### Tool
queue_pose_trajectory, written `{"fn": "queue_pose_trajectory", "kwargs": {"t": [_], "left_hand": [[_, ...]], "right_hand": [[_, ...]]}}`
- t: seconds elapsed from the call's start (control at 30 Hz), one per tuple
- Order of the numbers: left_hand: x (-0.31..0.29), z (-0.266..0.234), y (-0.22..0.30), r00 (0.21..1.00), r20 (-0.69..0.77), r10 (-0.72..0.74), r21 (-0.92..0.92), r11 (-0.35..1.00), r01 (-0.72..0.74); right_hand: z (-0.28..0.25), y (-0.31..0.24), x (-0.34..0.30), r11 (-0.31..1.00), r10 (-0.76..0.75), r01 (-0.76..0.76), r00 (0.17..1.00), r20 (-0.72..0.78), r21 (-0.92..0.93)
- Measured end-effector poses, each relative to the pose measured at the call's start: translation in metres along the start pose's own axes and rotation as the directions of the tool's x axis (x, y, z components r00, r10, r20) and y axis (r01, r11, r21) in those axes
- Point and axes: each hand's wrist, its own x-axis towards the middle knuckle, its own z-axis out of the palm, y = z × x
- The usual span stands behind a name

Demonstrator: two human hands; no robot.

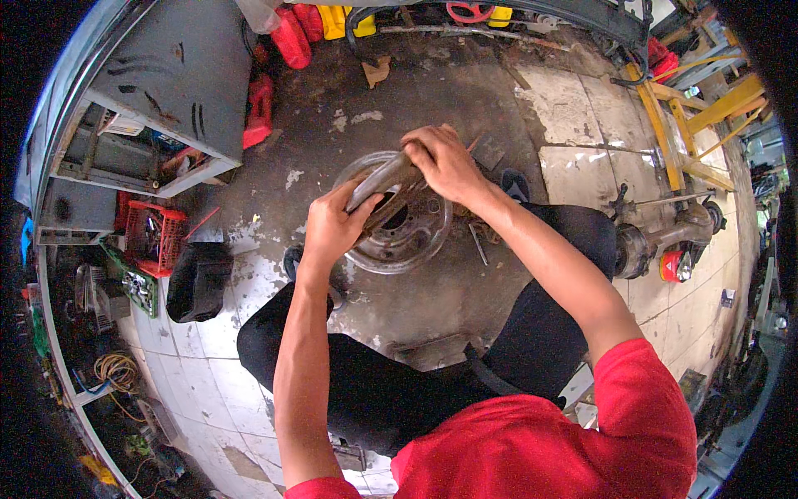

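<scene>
One curved piece [382,180], grey-brown, worn-looking, was held up between my two hands, tilted with its right end higher, above a wheel [426,231]. Left hand [336,221]: fingers curled, gripping the lower left end. Right hand [447,165]: fingers wrapped over the upper right end, thumb along the near side. One wheel, round, dull metal, lay on the stained floor [449,91] in front of my knees, partly hidden by the piece and my left hand. One slim tool [478,244], just right of the wheel. To my left: one red crate [172,229] with small items inside. To my right: one axle-like metal assembly [665,235] and one red tin [670,266] beside it.
</scene>
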Motion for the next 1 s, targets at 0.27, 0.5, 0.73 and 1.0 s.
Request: {"fn": "queue_pose_trajectory", "kwargs": {"t": [0.27, 0.5, 0.73, 1.0], "left_hand": [[-0.010, -0.012, -0.014, 0.974, 0.150, -0.168, 0.020, 0.986, 0.167], [0.008, -0.011, 0.028, 0.983, 0.166, -0.082, 0.291, 0.956, 0.031], [0.015, -0.005, 0.022, 0.985, 0.140, -0.099, 0.275, 0.960, 0.058], [0.023, -0.006, 0.015, 0.973, 0.179, -0.146, 0.188, 0.976, 0.112]], "right_hand": [[0.013, -0.030, -0.008, 0.953, -0.304, 0.304, 0.952, -0.013, -0.012], [0.007, 0.027, -0.004, 0.955, 0.244, -0.239, 0.970, -0.008, 0.175], [0.019, -0.032, -0.008, 0.919, -0.394, 0.384, 0.892, -0.222, -0.090], [0.017, -0.022, 0.001, 0.986, -0.166, 0.166, 0.978, -0.126, -0.006]]}}
